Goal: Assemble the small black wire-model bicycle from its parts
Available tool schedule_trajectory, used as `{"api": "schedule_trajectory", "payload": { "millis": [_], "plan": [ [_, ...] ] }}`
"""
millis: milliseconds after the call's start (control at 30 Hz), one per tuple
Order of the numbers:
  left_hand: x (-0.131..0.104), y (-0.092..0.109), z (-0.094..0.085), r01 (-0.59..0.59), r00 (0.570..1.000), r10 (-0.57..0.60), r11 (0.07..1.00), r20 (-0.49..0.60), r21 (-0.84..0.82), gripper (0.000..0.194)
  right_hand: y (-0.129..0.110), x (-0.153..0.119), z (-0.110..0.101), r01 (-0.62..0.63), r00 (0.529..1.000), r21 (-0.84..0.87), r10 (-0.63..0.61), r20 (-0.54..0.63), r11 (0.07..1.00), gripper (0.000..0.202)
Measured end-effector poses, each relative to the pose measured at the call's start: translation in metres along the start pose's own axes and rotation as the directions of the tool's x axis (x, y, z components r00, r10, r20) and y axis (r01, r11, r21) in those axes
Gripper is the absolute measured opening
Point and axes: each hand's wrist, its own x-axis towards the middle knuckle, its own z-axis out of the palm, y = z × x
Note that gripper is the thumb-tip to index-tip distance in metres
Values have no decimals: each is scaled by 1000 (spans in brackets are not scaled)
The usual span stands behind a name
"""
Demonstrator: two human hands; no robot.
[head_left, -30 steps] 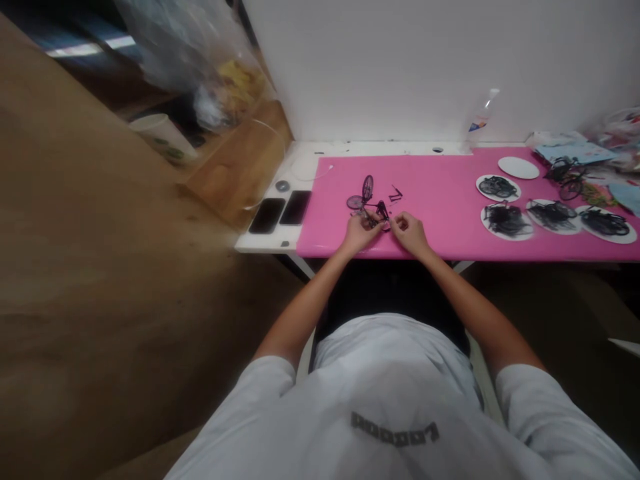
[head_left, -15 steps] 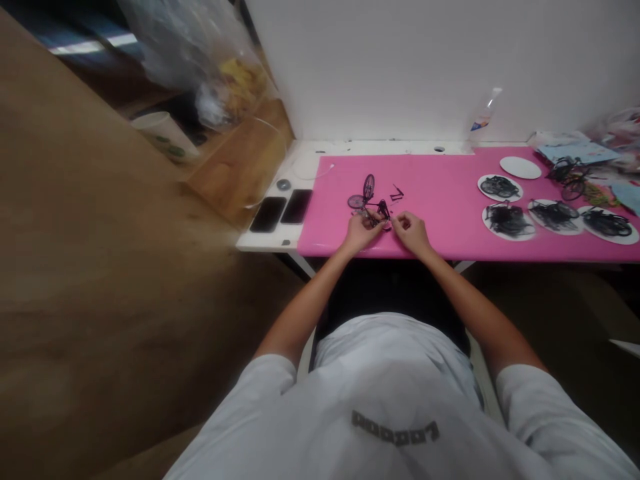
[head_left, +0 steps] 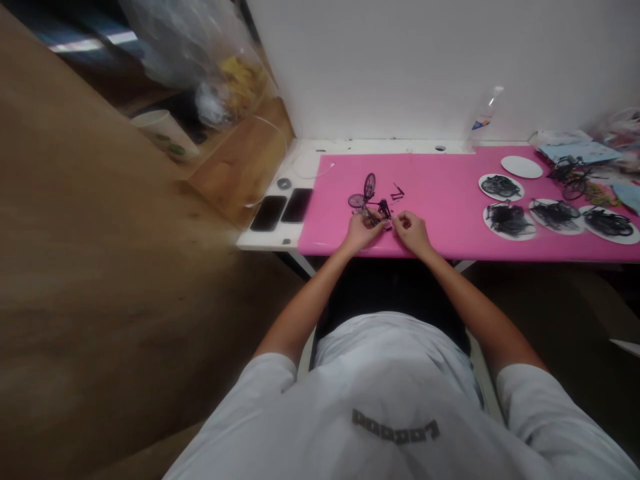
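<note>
Wheels between phones and plates

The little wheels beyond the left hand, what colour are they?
The wheels look black, best seen in the head view.

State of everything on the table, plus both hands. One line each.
Left hand: fingers closed on small black parts
Right hand: fingertips drawn together; anything held is too small to tell
Wheels: two, beyond the left hand
Phones: two, lying flat, screens dark
Plates: four, loaded with black parts
Back plate: white surface showing
Bottle: standing, fill unclear
</note>
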Motion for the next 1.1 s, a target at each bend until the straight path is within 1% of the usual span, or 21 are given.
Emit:
{"api": "schedule_trajectory", "payload": {
  "millis": [100,200,300,367,500,600,733,867,933,1100],
  "plan": [
    [0,-2,0,-7,1000,7,1000,8,-6,27,2,1,1,2,1000,-22,-3,-14,1000,50],
    [0,-4,0,-7,999,9,999,38,-36,30,2,0,0,20,999,-26,-19,37,999,56],
    [1,-7,0,-11,999,12,999,37,-32,31,1,-1,-2,25,996,12,-25,89,1000,64],
    [1,-8,-1,-10,1000,11,1000,27,-18,30,0,-1,-2,25,997,26,-27,75,999,64],
    [1,-10,-2,-21,1000,21,1000,20,-9,28,1,0,1,4,1000,-9,-4,-5,1000,53],
    [1,-9,-2,-20,1000,20,1000,22,2,28,3,1,1,1,1000,-41,-1,6,999,52],
    [1,-7,-1,-12,1000,12,1000,25,-6,28,3,0,-1,24,997,-33,-21,81,999,61],
    [0,-1,0,8,1000,-8,1000,8,12,30,0,-2,-3,18,995,12,-19,94,1000,70],
    [0,3,0,17,1000,-17,1000,-1,8,30,-1,-2,-2,13,997,26,-15,74,1000,67],
    [-1,8,1,10,1000,-10,1000,-7,20,26,-1,0,2,-14,999,-4,14,-52,1000,47]
  ]
}}
